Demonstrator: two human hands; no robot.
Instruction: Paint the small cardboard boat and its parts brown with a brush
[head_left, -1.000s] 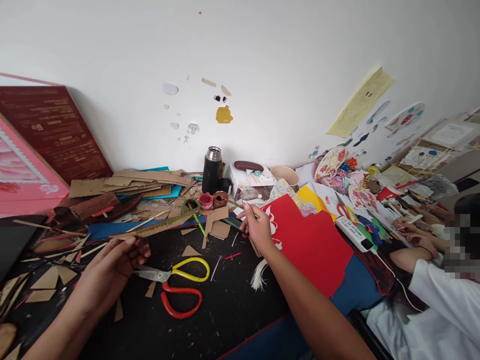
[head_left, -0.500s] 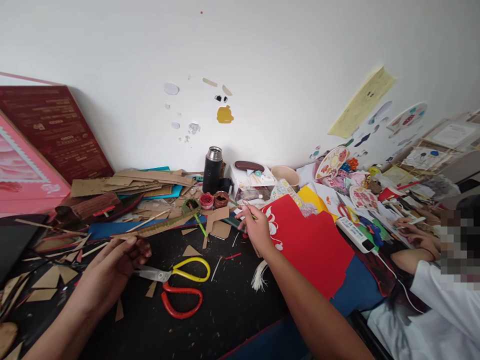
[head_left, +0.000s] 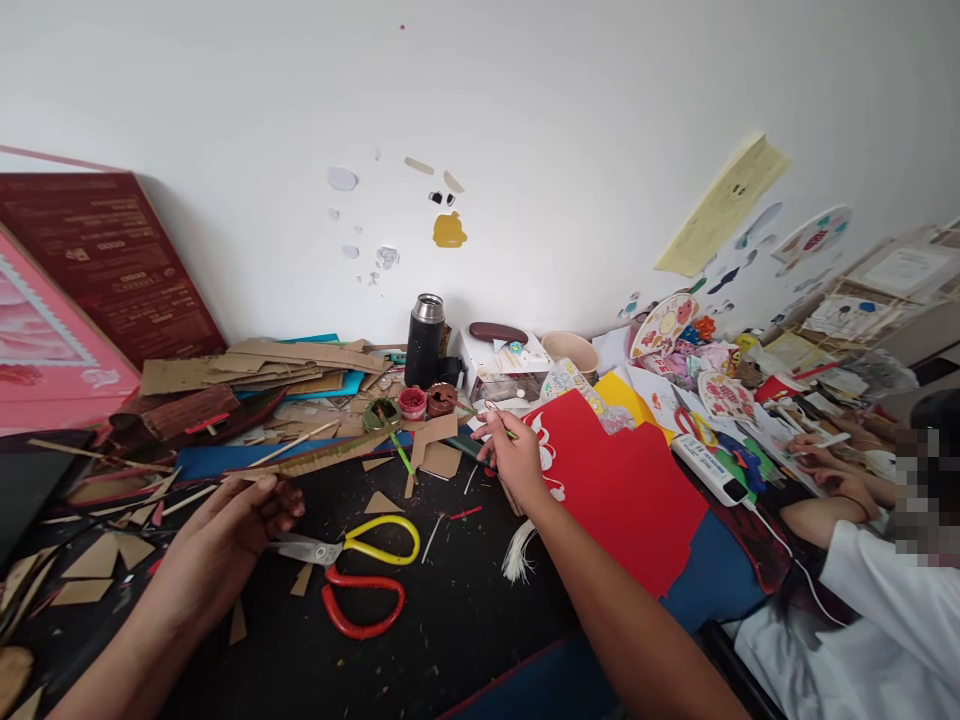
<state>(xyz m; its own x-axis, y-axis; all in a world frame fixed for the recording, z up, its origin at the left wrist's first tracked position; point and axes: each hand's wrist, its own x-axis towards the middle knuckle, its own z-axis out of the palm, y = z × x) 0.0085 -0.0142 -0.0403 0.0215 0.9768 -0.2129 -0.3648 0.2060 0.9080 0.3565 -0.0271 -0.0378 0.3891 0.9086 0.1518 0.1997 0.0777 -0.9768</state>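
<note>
My left hand (head_left: 229,535) pinches the near end of a long, narrow cardboard strip (head_left: 330,455), painted brownish green, which slants up to the right. In my right hand (head_left: 514,460) is a thin paintbrush (head_left: 466,408), its tip pointing left toward the paint pots. The strip's far end lies close to a pot of green paint (head_left: 380,412) with a bright green stick (head_left: 403,455) leaning out of it. Beside that stand a red paint pot (head_left: 412,402) and a brown paint pot (head_left: 442,399). Scissors (head_left: 364,570) with yellow and red handles lie between my hands.
Cardboard scraps (head_left: 277,365) are piled by the wall behind a brown model boat (head_left: 176,420). A black flask (head_left: 425,340) stands behind the pots. Red paper (head_left: 615,490) and a white power strip (head_left: 712,468) lie right. Another person (head_left: 885,590) sits at far right.
The brush tip has shifted very slightly beside the brown pot. Both hands, the strip and the scissors stay practically where they were.
</note>
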